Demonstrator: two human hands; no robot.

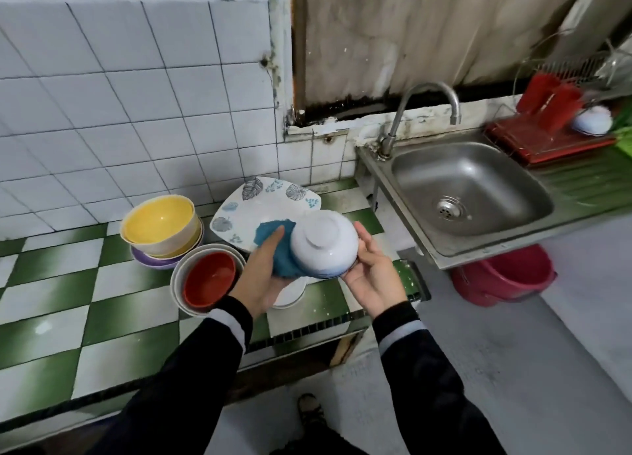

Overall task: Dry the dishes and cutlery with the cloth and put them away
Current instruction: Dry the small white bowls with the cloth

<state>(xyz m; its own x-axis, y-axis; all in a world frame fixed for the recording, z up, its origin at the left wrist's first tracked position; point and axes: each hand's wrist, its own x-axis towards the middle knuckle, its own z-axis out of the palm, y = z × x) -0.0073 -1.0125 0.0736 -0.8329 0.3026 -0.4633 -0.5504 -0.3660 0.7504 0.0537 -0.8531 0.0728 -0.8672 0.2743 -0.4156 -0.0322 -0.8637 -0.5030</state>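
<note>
I hold a white bowl (325, 246) upside down above the green-and-white checked counter (85, 304). My right hand (371, 270) grips its rim from the right. My left hand (265, 270) holds a blue cloth (278, 246) pressed against the bowl's left side. Just behind stands a square white plate with leaf prints (253, 208). A red bowl (210, 280) sits inside a white bowl (181, 277) at my left wrist. Further left, a yellow bowl (159, 222) is stacked on a purple one (150, 261). Another white dish (290, 294) lies under my hands.
A steel sink (468, 194) with a curved tap (427, 112) lies to the right. Behind it is a red dish rack (547, 136) with red items and a white bowl (591, 121). A red bucket (506, 277) stands on the floor below the sink.
</note>
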